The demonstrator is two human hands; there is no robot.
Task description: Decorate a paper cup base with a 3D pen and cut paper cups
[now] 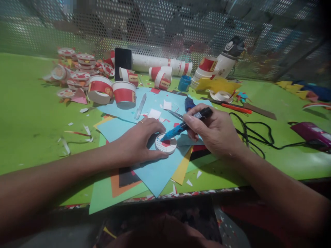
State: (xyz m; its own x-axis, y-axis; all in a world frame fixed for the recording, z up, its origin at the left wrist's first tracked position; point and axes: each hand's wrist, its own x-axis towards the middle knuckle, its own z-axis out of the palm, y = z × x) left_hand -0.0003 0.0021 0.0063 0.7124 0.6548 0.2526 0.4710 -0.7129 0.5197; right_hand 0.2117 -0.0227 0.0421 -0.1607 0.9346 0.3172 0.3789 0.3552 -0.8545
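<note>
My left hand (137,141) curves round a small white disc (169,148), thumb and fingers at its rim. The disc has a red centre and blue dots on its left side. Closed on a marker pen (181,128), my right hand (214,129) brings the tip down onto the disc. The pen's front is smeared blue and its back end is black. A pointed metal tool (176,114) pokes out beside the right fingers; whether they grip it I cannot tell. Under the disc lie light-blue paper sheets (152,175).
Red-and-white paper cups (124,94) and a pile of decorated discs (85,62) stand behind left. At the back are a phone (123,60), a blue paint jar (184,83) and a tube of stacked cups (152,63). A craft knife (236,107) and black cable (258,125) lie right.
</note>
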